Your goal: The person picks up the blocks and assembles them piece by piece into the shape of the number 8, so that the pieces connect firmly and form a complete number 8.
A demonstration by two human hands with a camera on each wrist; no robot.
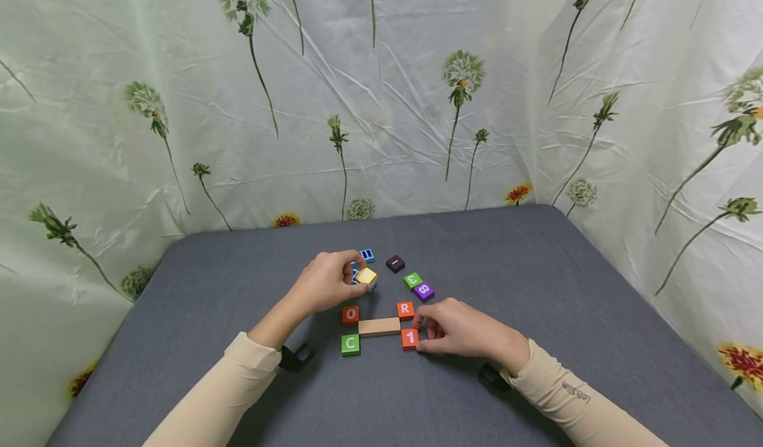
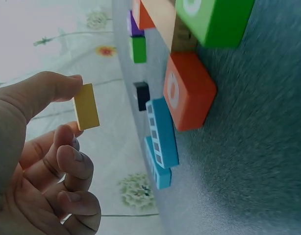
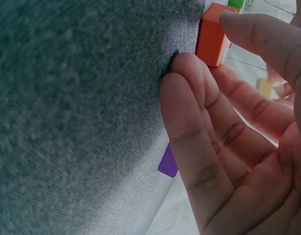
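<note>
My left hand (image 1: 330, 279) pinches a small yellow block (image 2: 87, 106) between thumb and fingertip, raised above the table. Behind and under it lie blue blocks (image 2: 162, 132), partly hidden by that hand in the head view. My right hand (image 1: 467, 329) holds the orange block marked 1 (image 1: 409, 339) by its right end with thumb and index finger; its other fingers curl close to the cloth. That block sits at the front right corner of a plain wooden bar (image 1: 379, 327). Around the bar's other corners are an orange R block (image 1: 405, 310), an orange O block (image 1: 350, 314) and a green C block (image 1: 350, 345).
Farther back on the grey table (image 1: 495, 255) lie a dark block (image 1: 395, 263), a green block (image 1: 412, 280) and a purple block (image 1: 424, 292), the last two touching. A flower-print curtain (image 1: 393, 89) hangs behind the table and along its sides.
</note>
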